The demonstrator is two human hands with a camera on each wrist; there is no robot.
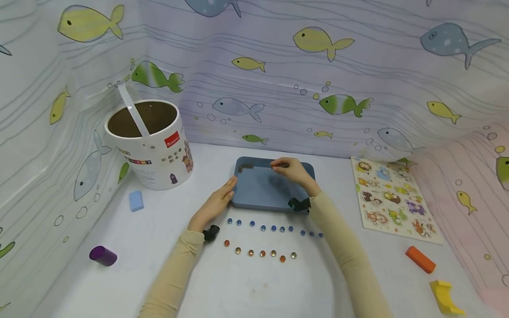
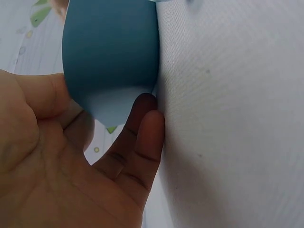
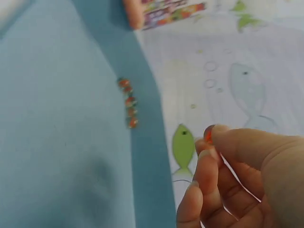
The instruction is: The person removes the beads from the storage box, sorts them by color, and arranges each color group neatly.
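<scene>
My left hand [image 1: 214, 203] rests against the left side of a blue-grey tray [image 1: 254, 190], fingers fairly straight. In the left wrist view its fingertips [image 2: 151, 126] touch the tray's outer wall [image 2: 111, 42] near the table. Above the tray's far side, my right hand [image 1: 293, 171] pinches an orange-red glass marble [image 3: 208, 135] between thumb and fingertips. Several marbles [image 3: 130, 102] lie in a short line along the far wall inside the tray, toward its far left corner. On the table in front are a row of blue marbles [image 1: 273, 228] and a row of orange and amber ones [image 1: 263, 253].
A white bucket [image 1: 159, 168] with a handle stands back left, near a light blue block [image 1: 136, 201] and a purple cylinder [image 1: 103, 255]. To the right lie an animal picture board [image 1: 387, 187], an orange block [image 1: 420, 259] and a yellow curved block [image 1: 444, 297]. A fish-print curtain [image 1: 278, 88] surrounds the table.
</scene>
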